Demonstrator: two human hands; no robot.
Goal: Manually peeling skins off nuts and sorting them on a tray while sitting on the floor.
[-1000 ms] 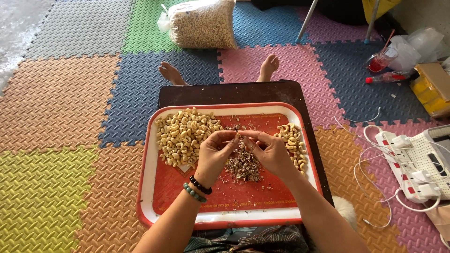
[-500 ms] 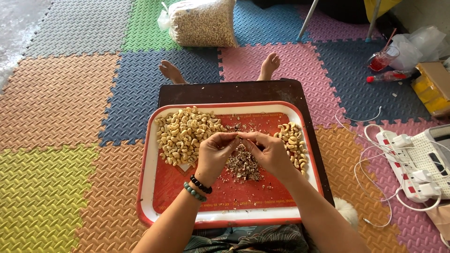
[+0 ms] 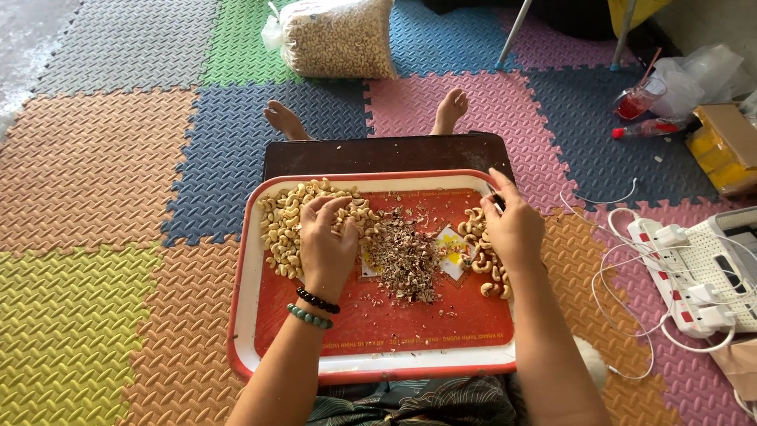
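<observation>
Both hands have parted since a moment ago, when they met over the middle of the tray. The left hand (image 3: 327, 244) now lies on the big pile of pale, curved cashew nuts (image 3: 290, 229) by the tray's left edge, fingers loosely spread across them, its grip closed on nothing. The right hand (image 3: 512, 229) rests over the smaller pile of nuts (image 3: 482, 260) near the right edge, pinching a thin dark tool (image 3: 497, 200) between thumb and forefinger. Between the piles sits a crumbly brown heap of husk flakes (image 3: 404, 256). The red plastic tray (image 3: 378, 371), white-rimmed, sits on a dark wooden tabletop (image 3: 378, 154). Beyond its far edge, a clear bag of nuts (image 3: 339, 35) lies on the ridged foam floor mats (image 3: 102, 166).
</observation>
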